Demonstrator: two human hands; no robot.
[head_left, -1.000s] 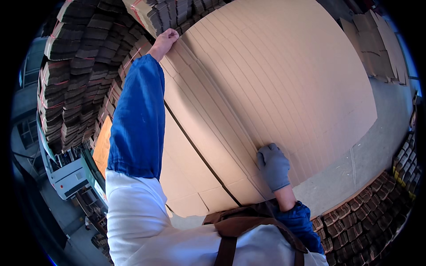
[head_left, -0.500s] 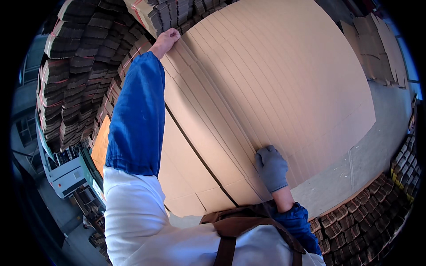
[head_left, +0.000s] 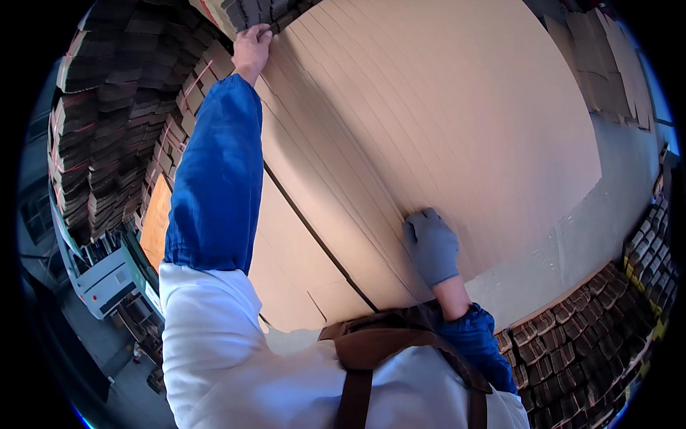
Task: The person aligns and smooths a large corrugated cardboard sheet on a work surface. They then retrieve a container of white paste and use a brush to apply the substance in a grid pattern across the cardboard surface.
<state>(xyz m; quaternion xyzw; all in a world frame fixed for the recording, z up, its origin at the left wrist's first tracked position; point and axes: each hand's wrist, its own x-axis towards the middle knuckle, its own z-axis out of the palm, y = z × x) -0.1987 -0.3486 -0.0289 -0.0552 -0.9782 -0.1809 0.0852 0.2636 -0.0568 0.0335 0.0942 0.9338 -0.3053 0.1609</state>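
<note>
Wide brown cardboard sheets with many parallel creases lie fanned in front of me, their left edges overlapping in narrow steps. At the far left corner, my left hand, bare below a blue sleeve cover, has its fingers closed on a sheet's edge. My right hand, in a grey glove, is curled closed at the near end of the stepped edges; its fingertips are partly hidden. Under and left of these sheets lies more flat cardboard, with a dark gap running through it.
Tall strapped bundles of folded cardboard rise at the left. A grey machine stands below them. Further bundles lie at the lower right, and cardboard pieces lean at the far right above the grey floor.
Both hands have moved slightly farther away and to the left in the view. The left hand has turned at the sheet's corner, and its fingers now lie more over the edge.
</note>
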